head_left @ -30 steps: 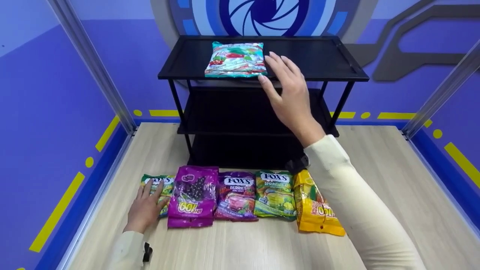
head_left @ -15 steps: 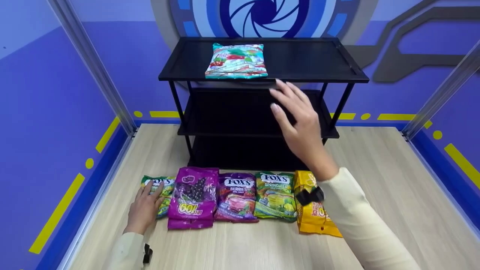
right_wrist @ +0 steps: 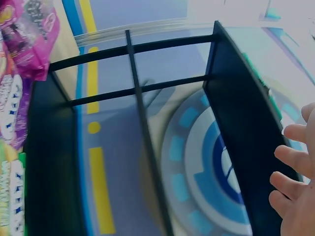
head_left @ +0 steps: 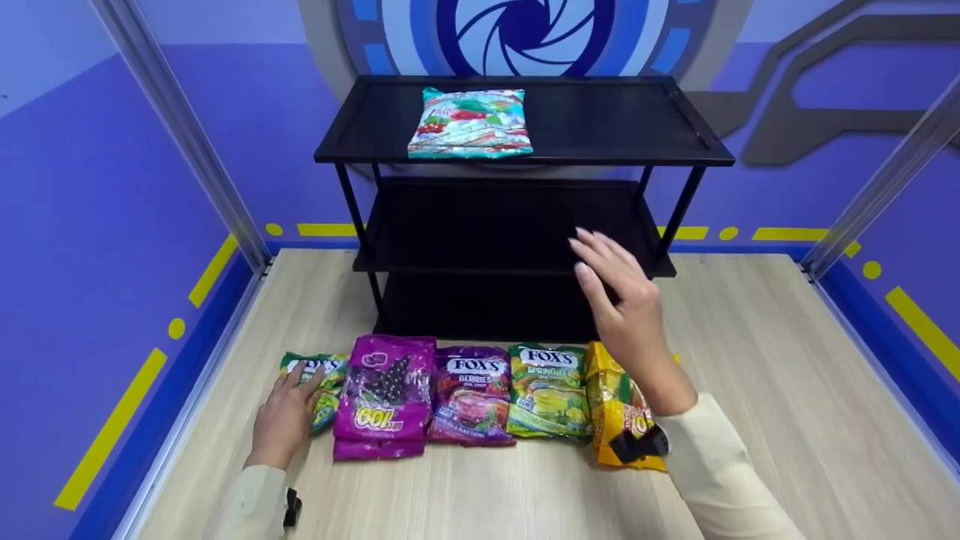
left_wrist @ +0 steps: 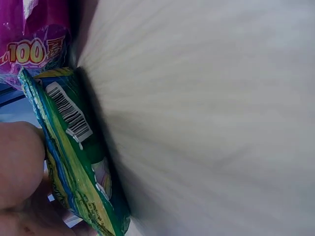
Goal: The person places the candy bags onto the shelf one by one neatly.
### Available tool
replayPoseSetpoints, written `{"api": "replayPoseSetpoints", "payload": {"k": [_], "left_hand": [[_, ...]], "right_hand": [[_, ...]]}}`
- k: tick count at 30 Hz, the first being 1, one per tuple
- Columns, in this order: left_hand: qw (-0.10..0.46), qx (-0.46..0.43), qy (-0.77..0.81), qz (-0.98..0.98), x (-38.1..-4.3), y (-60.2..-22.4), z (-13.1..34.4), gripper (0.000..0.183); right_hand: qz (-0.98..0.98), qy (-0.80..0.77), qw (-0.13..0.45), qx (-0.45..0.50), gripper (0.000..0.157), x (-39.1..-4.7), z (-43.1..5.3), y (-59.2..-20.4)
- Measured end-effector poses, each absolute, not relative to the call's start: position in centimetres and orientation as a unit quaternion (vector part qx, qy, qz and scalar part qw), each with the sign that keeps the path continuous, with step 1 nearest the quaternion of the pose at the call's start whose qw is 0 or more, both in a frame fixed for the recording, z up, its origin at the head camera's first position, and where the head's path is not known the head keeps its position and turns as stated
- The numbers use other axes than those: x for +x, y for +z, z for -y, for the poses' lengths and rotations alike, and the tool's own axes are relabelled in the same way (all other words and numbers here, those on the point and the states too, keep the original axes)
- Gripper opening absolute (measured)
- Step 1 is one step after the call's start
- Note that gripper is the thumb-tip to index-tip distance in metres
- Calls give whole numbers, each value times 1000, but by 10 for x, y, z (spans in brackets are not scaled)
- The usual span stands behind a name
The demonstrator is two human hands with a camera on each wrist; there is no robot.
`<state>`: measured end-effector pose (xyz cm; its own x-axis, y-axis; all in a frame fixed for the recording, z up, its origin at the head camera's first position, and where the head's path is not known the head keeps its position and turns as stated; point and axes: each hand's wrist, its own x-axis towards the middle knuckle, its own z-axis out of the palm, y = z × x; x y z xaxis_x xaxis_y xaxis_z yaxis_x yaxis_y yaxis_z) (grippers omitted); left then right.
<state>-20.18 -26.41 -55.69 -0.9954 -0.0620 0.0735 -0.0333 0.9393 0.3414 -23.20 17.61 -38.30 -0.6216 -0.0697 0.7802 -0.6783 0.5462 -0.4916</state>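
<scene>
Head view: resting left hand point(head_left: 282, 420) on leftmost bag point(head_left: 330, 391) on bench point(head_left: 465, 495), with fingers loosely spread, gripping nothing, perhaps to steady this bag just beside magenta bag point(head_left: 384, 394). Holding right hand point(head_left: 628, 315) in the air before shelf point(head_left: 600, 124), with fingers empty, parted and slightly bent. Seeing neighbouring bags point(head_left: 474, 397) lined up, labels point(head_left: 551, 358) upward, probably for easy reading; seeing teal bag point(head_left: 469, 124) flat on top of shelf, likely for stability.
</scene>
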Motion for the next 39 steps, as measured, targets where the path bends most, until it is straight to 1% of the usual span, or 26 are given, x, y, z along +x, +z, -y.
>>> {"api": "replayPoseSetpoints", "payload": {"k": [13, 17, 28, 34, 39], "left_hand": [[50, 12, -195, 979, -194, -553, 269, 39], [58, 11, -201, 978, -191, -554, 268, 38], [85, 24, -258, 962, -184, -544, 275, 38], [97, 23, -256, 962, -183, -531, 271, 37], [113, 24, -251, 961, -185, -516, 259, 35]], "right_hand": [[849, 421, 274, 162, 31, -219, -200, -442], [854, 432, 251, 144, 30, -214, -203, -454], [859, 446, 219, 122, 28, -208, -203, -472], [864, 443, 207, 118, 27, -206, -203, -477], [865, 454, 183, 112, 29, -205, -201, -482]]}}
